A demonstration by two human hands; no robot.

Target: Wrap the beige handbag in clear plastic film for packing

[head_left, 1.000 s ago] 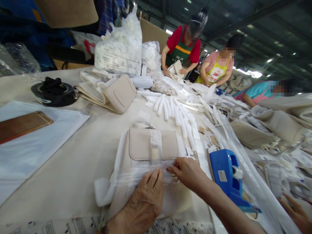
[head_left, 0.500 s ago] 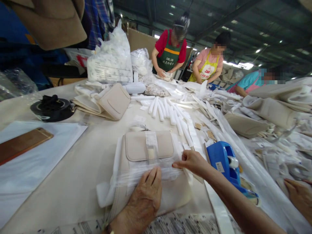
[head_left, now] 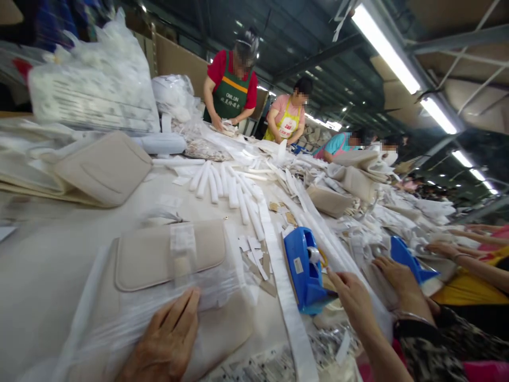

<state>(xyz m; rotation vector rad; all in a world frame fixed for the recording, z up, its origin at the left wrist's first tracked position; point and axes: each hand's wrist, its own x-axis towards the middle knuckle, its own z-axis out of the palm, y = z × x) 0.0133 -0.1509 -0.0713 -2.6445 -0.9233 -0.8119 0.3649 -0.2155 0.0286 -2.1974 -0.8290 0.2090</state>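
Head view: the beige bag point(head_left: 155, 268) lies on the counter point(head_left: 51, 270), near 7 o'clock in the view. A translucent strip point(head_left: 183, 244) covers the middle of its front flap, and wrinkled clear film point(head_left: 127, 321) crosses just below. The left hand point(head_left: 167, 334) rests flat on that film, fingers straight and together, pressing rather than gripping. The right hand point(head_left: 352, 294) hangs at the bag's 3 o'clock, beside a blue tape dispenser point(head_left: 304, 273), its fingers loosely bent; I can't make out whether they hold a tape end.

The wrapping looks well along — film is across the front — while securing it seems to be what is left.

Between bag and dispenser lie card scraps point(head_left: 264, 270) and a long white strip point(head_left: 284, 289), partly in the way. White foam rods point(head_left: 226, 185) fan out at the bag's 1 o'clock; another beige bag point(head_left: 107, 170) sits at 11. A co-worker's hand point(head_left: 397, 273) is near the right hand, at its 2 o'clock — tight room on that side.
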